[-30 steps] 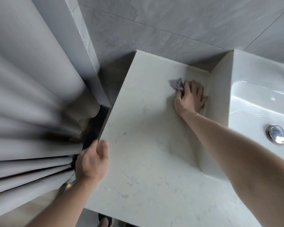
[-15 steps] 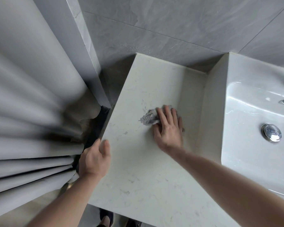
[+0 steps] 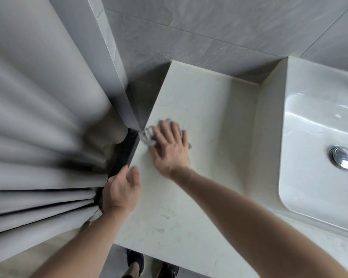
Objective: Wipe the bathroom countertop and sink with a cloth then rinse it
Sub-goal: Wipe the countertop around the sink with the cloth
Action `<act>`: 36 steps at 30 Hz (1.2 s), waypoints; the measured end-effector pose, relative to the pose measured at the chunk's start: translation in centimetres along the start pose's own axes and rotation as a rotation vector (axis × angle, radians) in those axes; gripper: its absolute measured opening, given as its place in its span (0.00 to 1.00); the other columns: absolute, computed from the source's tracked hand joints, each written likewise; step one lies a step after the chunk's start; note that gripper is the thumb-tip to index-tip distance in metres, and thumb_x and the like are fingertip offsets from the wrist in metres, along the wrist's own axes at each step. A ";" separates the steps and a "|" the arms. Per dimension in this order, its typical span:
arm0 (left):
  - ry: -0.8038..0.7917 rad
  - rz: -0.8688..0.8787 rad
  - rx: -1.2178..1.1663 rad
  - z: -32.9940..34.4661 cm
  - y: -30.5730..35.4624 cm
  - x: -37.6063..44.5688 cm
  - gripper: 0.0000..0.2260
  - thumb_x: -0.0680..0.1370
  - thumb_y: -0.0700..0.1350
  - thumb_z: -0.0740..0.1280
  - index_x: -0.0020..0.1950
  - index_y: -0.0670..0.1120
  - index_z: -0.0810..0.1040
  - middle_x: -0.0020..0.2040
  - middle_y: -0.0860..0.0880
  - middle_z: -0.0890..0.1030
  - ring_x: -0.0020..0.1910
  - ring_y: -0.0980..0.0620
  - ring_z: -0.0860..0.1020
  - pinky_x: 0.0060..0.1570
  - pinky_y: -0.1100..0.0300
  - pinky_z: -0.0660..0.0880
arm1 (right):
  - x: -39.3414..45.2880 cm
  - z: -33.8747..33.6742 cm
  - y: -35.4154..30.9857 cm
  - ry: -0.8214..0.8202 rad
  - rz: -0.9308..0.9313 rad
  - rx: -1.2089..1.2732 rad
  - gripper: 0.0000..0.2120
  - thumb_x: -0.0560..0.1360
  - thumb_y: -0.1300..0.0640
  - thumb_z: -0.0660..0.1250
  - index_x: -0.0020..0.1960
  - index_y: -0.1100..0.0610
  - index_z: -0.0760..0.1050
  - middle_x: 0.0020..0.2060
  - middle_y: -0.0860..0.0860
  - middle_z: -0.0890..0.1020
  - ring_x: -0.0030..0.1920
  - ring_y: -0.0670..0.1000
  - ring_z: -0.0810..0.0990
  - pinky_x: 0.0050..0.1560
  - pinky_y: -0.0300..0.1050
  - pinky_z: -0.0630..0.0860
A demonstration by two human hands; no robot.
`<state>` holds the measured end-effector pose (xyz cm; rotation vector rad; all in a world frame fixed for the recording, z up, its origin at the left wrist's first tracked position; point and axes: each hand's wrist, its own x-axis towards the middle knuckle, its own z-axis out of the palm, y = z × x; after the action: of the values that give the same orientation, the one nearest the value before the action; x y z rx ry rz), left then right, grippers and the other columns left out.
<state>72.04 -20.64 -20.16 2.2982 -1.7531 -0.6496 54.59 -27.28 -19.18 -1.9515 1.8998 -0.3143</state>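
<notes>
A crumpled grey cloth (image 3: 147, 137) lies on the pale marble countertop (image 3: 205, 109) right at its left edge. My right hand (image 3: 170, 149) presses flat on the cloth with straight, spread fingers, covering most of it. My left hand (image 3: 120, 189) rests on the countertop's left edge nearer to me, thumb on top, fingers over the side and hidden. The white sink (image 3: 317, 157) with its chrome drain plug (image 3: 343, 156) sits to the right, raised above the counter.
A grey curtain (image 3: 38, 127) hangs in folds at the left, close to my left hand. Grey wall tiles (image 3: 219, 33) back the counter. A wall corner (image 3: 117, 77) stands beside the counter's left edge. Dark shoes (image 3: 136, 261) show below the front edge.
My right hand has swept the cloth from the back of the counter beside the sink, forward and left, to the counter's left edge. My left hand has stayed on the edge.
</notes>
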 end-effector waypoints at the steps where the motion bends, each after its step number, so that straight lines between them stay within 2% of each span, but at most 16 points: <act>1: 0.006 -0.002 0.004 0.1 -0.1 0.1 0.26 0.80 0.68 0.46 0.56 0.51 0.73 0.47 0.42 0.82 0.49 0.36 0.78 0.42 0.51 0.72 | -1.3 0.3 -0.3 -0.003 -0.025 -0.001 0.29 0.82 0.43 0.57 0.82 0.45 0.58 0.84 0.48 0.53 0.84 0.58 0.45 0.81 0.63 0.42; 4: 0.014 0.007 0.010 0.2 -0.1 0.2 0.27 0.79 0.67 0.47 0.57 0.50 0.74 0.49 0.41 0.83 0.52 0.36 0.78 0.47 0.49 0.75 | -4.4 0.3 0.8 0.008 -0.048 0.008 0.28 0.83 0.45 0.57 0.82 0.46 0.57 0.84 0.47 0.53 0.84 0.56 0.44 0.82 0.61 0.42; 7: 0.015 0.022 0.003 0.3 -0.1 0.2 0.28 0.79 0.67 0.46 0.60 0.50 0.75 0.50 0.42 0.83 0.52 0.36 0.78 0.48 0.47 0.76 | -6.1 -0.8 3.5 0.038 0.006 -0.011 0.30 0.82 0.44 0.58 0.82 0.44 0.57 0.84 0.47 0.53 0.84 0.55 0.45 0.82 0.59 0.44; 12: 0.009 0.016 -0.021 0.0 0.1 0.1 0.27 0.80 0.66 0.47 0.55 0.49 0.76 0.47 0.41 0.83 0.49 0.35 0.78 0.43 0.49 0.71 | -6.2 -3.5 9.4 0.167 0.278 -0.050 0.30 0.81 0.42 0.58 0.81 0.43 0.59 0.82 0.47 0.59 0.83 0.56 0.52 0.81 0.59 0.51; 17: -0.020 -0.036 -0.040 -0.9 0.9 -0.3 0.21 0.82 0.63 0.51 0.48 0.50 0.74 0.45 0.40 0.81 0.46 0.35 0.78 0.39 0.51 0.68 | -8.0 -4.2 11.5 0.178 0.453 -0.088 0.29 0.83 0.41 0.55 0.82 0.45 0.56 0.83 0.49 0.55 0.83 0.56 0.50 0.81 0.59 0.50; 22: -0.025 -0.025 -0.074 -0.8 0.8 -0.3 0.20 0.82 0.63 0.51 0.43 0.50 0.70 0.41 0.41 0.80 0.44 0.36 0.78 0.40 0.50 0.70 | -13.1 -2.5 9.6 0.234 0.487 -0.075 0.30 0.81 0.43 0.56 0.82 0.50 0.60 0.82 0.53 0.61 0.82 0.59 0.56 0.81 0.59 0.53; 25: -0.036 -0.013 -0.072 -0.6 0.6 -0.2 0.20 0.82 0.63 0.50 0.46 0.51 0.73 0.44 0.41 0.82 0.46 0.36 0.78 0.43 0.48 0.74 | -17.3 -1.4 7.3 0.178 0.491 -0.033 0.31 0.82 0.43 0.56 0.83 0.48 0.56 0.84 0.50 0.55 0.84 0.55 0.48 0.82 0.58 0.48; 28: -0.051 -0.018 -0.051 -0.6 0.5 -0.1 0.22 0.81 0.64 0.49 0.51 0.51 0.75 0.47 0.40 0.82 0.48 0.36 0.79 0.45 0.48 0.74 | -20.9 -0.2 4.6 0.135 0.498 0.043 0.32 0.82 0.42 0.57 0.84 0.44 0.52 0.84 0.44 0.47 0.83 0.50 0.40 0.83 0.58 0.44; 32: -0.063 -0.047 -0.073 -0.8 0.8 -0.1 0.23 0.81 0.63 0.51 0.61 0.49 0.77 0.54 0.38 0.82 0.54 0.35 0.79 0.49 0.47 0.75 | -20.2 1.4 1.2 0.108 0.529 0.058 0.32 0.83 0.44 0.57 0.84 0.44 0.49 0.84 0.43 0.42 0.83 0.50 0.35 0.82 0.61 0.43; 34: -0.065 -0.057 -0.069 -0.7 0.6 0.0 0.26 0.81 0.65 0.51 0.64 0.50 0.77 0.57 0.39 0.82 0.57 0.35 0.79 0.54 0.46 0.75 | -19.1 2.3 -1.2 0.072 0.441 0.054 0.33 0.83 0.45 0.57 0.84 0.44 0.47 0.84 0.44 0.42 0.83 0.51 0.34 0.82 0.60 0.40; 36: -0.059 -0.049 -0.064 -0.5 0.2 0.1 0.29 0.79 0.67 0.49 0.64 0.49 0.77 0.58 0.39 0.82 0.58 0.35 0.78 0.55 0.46 0.77 | -18.7 3.3 -3.9 0.044 0.333 0.048 0.33 0.83 0.46 0.57 0.84 0.44 0.47 0.84 0.44 0.42 0.83 0.52 0.35 0.82 0.58 0.39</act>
<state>72.14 -20.88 -19.71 2.3079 -1.6799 -0.7789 58.58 -8.35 -18.37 -1.5739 2.1802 -0.3034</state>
